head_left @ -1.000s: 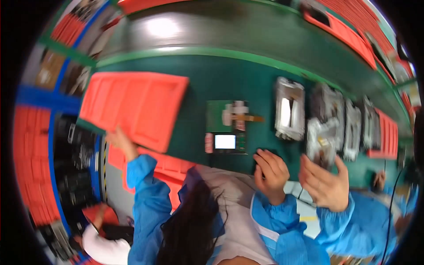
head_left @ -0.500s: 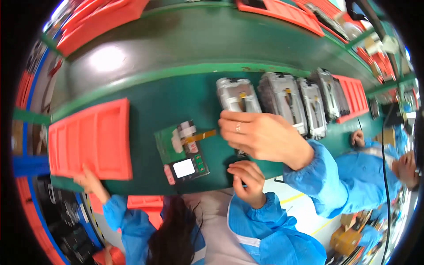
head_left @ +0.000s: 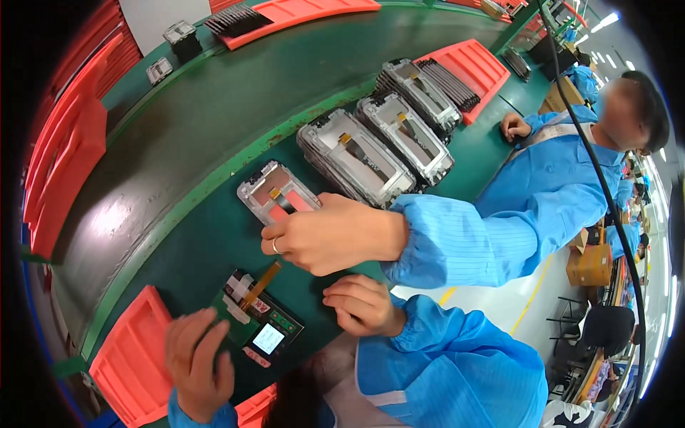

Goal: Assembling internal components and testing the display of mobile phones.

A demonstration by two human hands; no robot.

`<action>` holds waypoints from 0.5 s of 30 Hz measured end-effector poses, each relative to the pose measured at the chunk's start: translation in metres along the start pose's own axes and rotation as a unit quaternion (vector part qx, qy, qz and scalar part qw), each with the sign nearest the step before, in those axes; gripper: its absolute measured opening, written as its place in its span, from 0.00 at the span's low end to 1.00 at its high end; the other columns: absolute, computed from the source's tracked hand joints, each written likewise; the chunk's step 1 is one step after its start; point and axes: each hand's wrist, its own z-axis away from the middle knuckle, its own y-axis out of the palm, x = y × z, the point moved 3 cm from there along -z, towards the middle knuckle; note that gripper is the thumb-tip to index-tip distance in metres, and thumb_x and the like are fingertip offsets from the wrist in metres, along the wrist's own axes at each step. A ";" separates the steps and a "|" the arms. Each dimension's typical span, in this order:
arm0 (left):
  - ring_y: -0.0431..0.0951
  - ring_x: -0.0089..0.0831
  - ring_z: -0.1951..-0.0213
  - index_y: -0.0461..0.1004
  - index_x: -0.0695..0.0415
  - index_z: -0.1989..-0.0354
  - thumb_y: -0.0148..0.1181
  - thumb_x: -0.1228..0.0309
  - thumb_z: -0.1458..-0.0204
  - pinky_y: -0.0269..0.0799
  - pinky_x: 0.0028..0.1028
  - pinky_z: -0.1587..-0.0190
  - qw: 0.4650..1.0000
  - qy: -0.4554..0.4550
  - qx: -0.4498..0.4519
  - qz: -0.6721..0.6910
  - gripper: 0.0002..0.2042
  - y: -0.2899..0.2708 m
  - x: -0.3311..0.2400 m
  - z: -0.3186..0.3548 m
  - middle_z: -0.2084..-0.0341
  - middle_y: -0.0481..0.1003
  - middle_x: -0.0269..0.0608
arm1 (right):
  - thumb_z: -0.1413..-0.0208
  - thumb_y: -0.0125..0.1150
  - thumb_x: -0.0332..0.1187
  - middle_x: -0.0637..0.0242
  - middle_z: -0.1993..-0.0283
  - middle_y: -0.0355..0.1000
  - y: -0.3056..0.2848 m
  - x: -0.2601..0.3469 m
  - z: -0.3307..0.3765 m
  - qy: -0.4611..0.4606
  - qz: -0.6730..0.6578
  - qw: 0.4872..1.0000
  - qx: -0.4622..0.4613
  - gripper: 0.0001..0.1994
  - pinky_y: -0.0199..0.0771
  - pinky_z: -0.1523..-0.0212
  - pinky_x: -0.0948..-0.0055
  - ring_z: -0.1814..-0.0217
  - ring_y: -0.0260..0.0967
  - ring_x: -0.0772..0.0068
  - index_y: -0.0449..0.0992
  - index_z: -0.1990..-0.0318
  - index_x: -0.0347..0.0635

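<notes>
Left hand [head_left: 200, 365] near a circuit board [head_left: 275, 318] (its screen [head_left: 268, 339] bright).

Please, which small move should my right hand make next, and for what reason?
Perhaps draw your right hand slightly back toward your body: a co-worker's hand is just beyond it, at the near end of the grey frame, so the two hands could bump.
</notes>
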 end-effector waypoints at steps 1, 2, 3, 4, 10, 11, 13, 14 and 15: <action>0.72 0.46 0.52 0.72 0.62 0.53 0.62 0.75 0.57 0.66 0.40 0.49 1.000 0.005 0.005 0.003 0.19 0.001 -0.004 -0.024 0.52 0.70 0.49 | 0.61 0.60 0.21 0.61 0.61 0.75 0.000 -0.003 -0.001 0.003 0.006 1.000 -0.003 0.12 0.76 0.59 0.68 0.61 0.73 0.60 0.78 0.65 0.36; 0.72 0.45 0.53 0.73 0.61 0.55 0.62 0.76 0.61 0.66 0.39 0.49 1.000 0.010 0.007 0.011 0.19 0.005 -0.008 -0.042 0.53 0.71 0.46 | 0.61 0.60 0.21 0.61 0.61 0.75 0.000 -0.005 -0.002 0.007 0.004 1.000 -0.003 0.12 0.76 0.59 0.68 0.61 0.73 0.60 0.78 0.65 0.36; 0.72 0.45 0.53 0.73 0.61 0.55 0.62 0.76 0.61 0.66 0.39 0.49 1.000 0.010 0.012 0.011 0.19 0.009 -0.012 -0.056 0.53 0.71 0.46 | 0.62 0.60 0.21 0.60 0.61 0.75 0.000 -0.006 -0.004 0.007 0.014 1.000 -0.014 0.12 0.75 0.59 0.68 0.61 0.73 0.59 0.79 0.65 0.36; 0.72 0.46 0.52 0.73 0.60 0.54 0.59 0.78 0.60 0.65 0.39 0.48 1.000 -0.007 0.013 0.011 0.19 0.013 -0.016 -0.070 0.53 0.72 0.46 | 0.62 0.60 0.21 0.60 0.61 0.75 -0.003 -0.005 -0.005 0.009 0.023 0.999 -0.028 0.12 0.75 0.59 0.68 0.60 0.73 0.59 0.79 0.65 0.36; 0.71 0.45 0.51 0.73 0.58 0.51 0.57 0.78 0.55 0.64 0.37 0.46 0.995 -0.089 0.031 -0.029 0.19 0.021 -0.016 -0.098 0.52 0.72 0.46 | 0.61 0.62 0.25 0.51 0.45 0.67 -0.004 -0.005 -0.005 0.039 0.042 0.998 -0.009 0.21 0.67 0.47 0.57 0.47 0.66 0.50 0.76 0.54 0.36; 0.71 0.46 0.51 0.72 0.58 0.51 0.57 0.78 0.54 0.64 0.37 0.46 0.995 -0.093 0.020 -0.028 0.18 0.018 -0.016 -0.099 0.52 0.72 0.46 | 0.60 0.63 0.27 0.48 0.42 0.62 -0.004 -0.003 -0.008 0.076 0.077 0.994 -0.002 0.24 0.62 0.44 0.54 0.43 0.62 0.47 0.73 0.49 0.36; 0.71 0.47 0.52 0.72 0.57 0.50 0.56 0.77 0.52 0.64 0.36 0.47 0.995 -0.100 -0.004 -0.024 0.18 0.013 -0.016 -0.100 0.53 0.73 0.47 | 0.58 0.65 0.31 0.43 0.34 0.52 -0.005 -0.002 -0.013 0.146 0.147 0.978 0.012 0.32 0.52 0.37 0.47 0.36 0.53 0.42 0.66 0.41 0.37; 0.71 0.47 0.52 0.72 0.57 0.50 0.56 0.77 0.52 0.64 0.36 0.47 0.995 -0.096 -0.003 -0.024 0.18 0.012 -0.014 -0.101 0.53 0.73 0.47 | 0.58 0.65 0.31 0.43 0.34 0.52 -0.001 -0.003 -0.014 0.148 0.149 0.978 0.010 0.32 0.52 0.37 0.47 0.36 0.53 0.42 0.66 0.41 0.37; 0.72 0.46 0.53 0.72 0.57 0.51 0.56 0.76 0.52 0.65 0.37 0.48 0.996 -0.089 -0.003 -0.028 0.17 0.010 -0.010 -0.100 0.55 0.73 0.46 | 0.58 0.66 0.32 0.42 0.33 0.48 0.007 -0.007 -0.015 0.165 0.162 0.972 0.033 0.35 0.49 0.37 0.46 0.34 0.49 0.40 0.63 0.39 0.37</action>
